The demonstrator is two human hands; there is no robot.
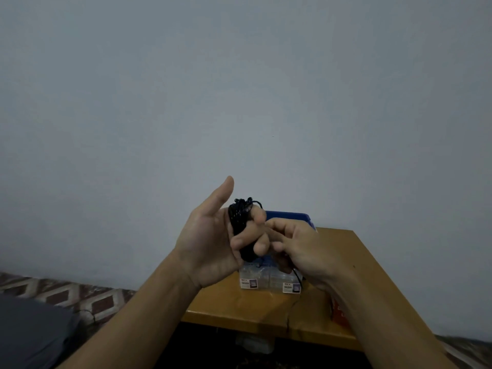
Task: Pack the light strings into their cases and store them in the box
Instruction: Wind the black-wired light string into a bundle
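Light string (237, 222) sat wound in a dark bundle around the fingers of the left hand (213, 235), held up above the wooden table (332, 251); those fingers curled round the coil, thumb free; the right hand (306, 249) pinched the loose cord trailing down toward the table; winding probably wanted steady tension and tidy, even loops, so the bundle would fit a clear case (250, 279) below; the blue box (288, 217) waited behind.
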